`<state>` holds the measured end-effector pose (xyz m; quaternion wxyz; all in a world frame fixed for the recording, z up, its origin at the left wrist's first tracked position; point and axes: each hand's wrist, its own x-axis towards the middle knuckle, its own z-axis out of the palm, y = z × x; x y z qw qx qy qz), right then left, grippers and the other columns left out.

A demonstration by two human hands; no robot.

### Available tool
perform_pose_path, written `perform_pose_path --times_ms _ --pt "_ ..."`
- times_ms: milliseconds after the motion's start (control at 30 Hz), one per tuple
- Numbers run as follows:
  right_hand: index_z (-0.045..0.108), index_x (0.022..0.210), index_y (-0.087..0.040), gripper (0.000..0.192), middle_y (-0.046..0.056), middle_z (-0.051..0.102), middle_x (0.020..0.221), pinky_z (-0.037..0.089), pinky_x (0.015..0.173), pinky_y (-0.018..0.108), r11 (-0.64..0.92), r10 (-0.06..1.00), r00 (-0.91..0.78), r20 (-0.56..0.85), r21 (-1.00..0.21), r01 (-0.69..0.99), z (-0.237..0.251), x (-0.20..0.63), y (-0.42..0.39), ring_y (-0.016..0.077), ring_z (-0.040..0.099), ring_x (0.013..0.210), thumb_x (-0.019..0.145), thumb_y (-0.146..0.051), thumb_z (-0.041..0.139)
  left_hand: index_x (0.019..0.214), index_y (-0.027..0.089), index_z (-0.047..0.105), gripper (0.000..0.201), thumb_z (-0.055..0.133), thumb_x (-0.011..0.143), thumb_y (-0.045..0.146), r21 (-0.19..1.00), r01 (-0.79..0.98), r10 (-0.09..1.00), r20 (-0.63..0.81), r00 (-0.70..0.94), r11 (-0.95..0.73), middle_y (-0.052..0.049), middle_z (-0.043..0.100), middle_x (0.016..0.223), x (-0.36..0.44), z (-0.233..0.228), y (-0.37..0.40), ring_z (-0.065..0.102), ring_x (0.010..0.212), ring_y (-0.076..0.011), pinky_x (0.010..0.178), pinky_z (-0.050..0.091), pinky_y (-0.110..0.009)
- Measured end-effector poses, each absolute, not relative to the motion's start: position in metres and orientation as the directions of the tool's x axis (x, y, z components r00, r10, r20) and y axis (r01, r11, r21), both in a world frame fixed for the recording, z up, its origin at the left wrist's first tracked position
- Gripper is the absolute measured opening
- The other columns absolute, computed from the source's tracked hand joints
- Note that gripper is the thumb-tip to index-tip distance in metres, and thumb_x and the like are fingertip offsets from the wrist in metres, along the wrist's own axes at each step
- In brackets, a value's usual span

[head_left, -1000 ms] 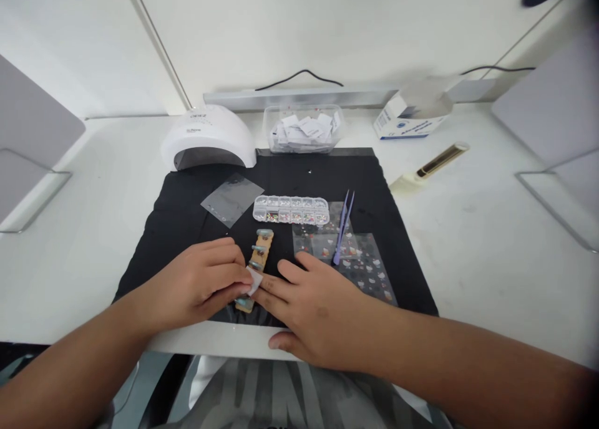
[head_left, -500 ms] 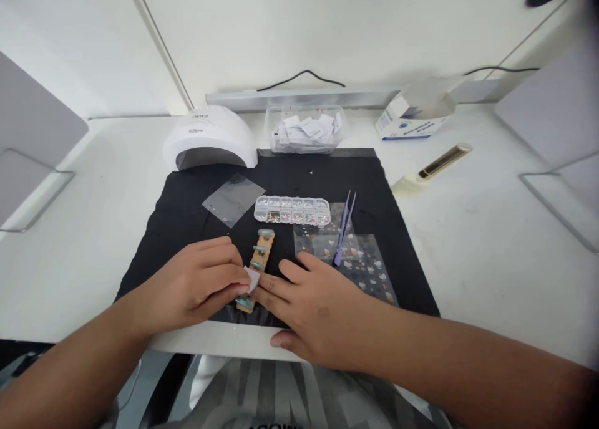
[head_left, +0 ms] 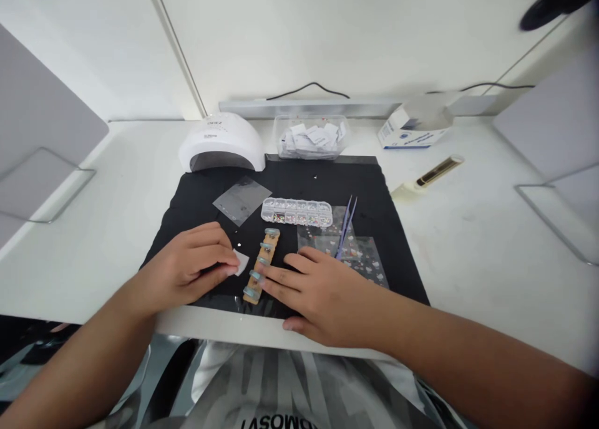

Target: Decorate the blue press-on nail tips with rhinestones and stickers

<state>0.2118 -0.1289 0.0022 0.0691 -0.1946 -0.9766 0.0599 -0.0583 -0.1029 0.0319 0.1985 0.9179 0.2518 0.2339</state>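
White wipe (head_left: 242, 263) pinched beside a strip of nail tips (head_left: 260, 268)

The wipe is gripped between thumb and fingertips of the left hand (head_left: 191, 264), just left of the strip and apart from it. Five bluish tips are carried by the tan strip, which is laid aslant on a black mat (head_left: 299, 179). Its right edge is touched by the index and middle fingertips of the right hand (head_left: 322, 292), whose thumb is held well away, with nothing pinched. Beyond the strip, a clear compartment case (head_left: 297, 212) is seen; purple tweezers (head_left: 345, 229) are laid across patterned sheets (head_left: 369, 264) to the right.
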Motion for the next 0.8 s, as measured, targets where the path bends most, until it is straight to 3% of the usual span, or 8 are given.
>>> perform_pose_path --times_ms 133,300,500,800 --pt "0.061 0.127 -0.012 0.044 0.009 0.063 0.134 0.039 0.083 0.041 0.942 0.330 -0.922 0.205 -0.129 0.309 0.007 0.214 -0.129 0.0254 0.053 0.097 0.097 -0.041 0.048 0.095 0.016 0.063 0.009 0.059 0.091 0.009 0.589 0.277 0.518 0.289 0.805 -0.759 -0.003 0.061 0.083 -0.053 0.033 -0.110 0.054 0.077 -0.0125 0.068 0.046 -0.026" --pt "0.060 0.127 -0.011 0.044 0.010 0.065 0.128 0.039 0.083 0.040 0.956 0.285 -0.937 0.202 -0.130 0.263 0.004 0.210 -0.133 0.0251 0.053 0.098 0.095 -0.041 0.050 0.095 0.017 0.065 0.007 0.058 0.094 0.015 0.595 0.265 0.482 0.241 0.842 -0.759 -0.004 0.062 0.081 -0.048 0.026 -0.112 0.055 0.075 -0.0129 0.068 0.046 -0.026" --pt "0.054 0.132 -0.013 0.049 0.009 0.062 0.131 0.038 0.085 0.042 0.949 0.297 -0.945 0.136 -0.149 0.277 -0.002 0.204 -0.135 0.0278 0.051 0.102 0.094 -0.044 0.051 0.097 0.017 0.067 0.013 0.054 0.097 0.021 0.483 0.331 0.457 0.169 0.873 -0.811 -0.004 0.064 0.080 -0.046 0.021 -0.112 0.053 0.076 -0.0148 0.069 0.043 -0.029" --pt "0.051 0.136 -0.014 0.056 0.008 0.063 0.130 0.038 0.091 0.045 0.929 0.334 -0.937 0.101 -0.203 0.310 -0.003 0.199 -0.136 0.0299 0.048 0.113 0.090 -0.046 0.058 0.095 0.016 0.064 0.013 0.051 0.097 0.017 0.375 0.288 0.395 0.250 0.884 -0.881 -0.004 0.067 0.082 -0.041 0.020 -0.115 0.052 0.074 -0.0149 0.069 0.044 -0.031"
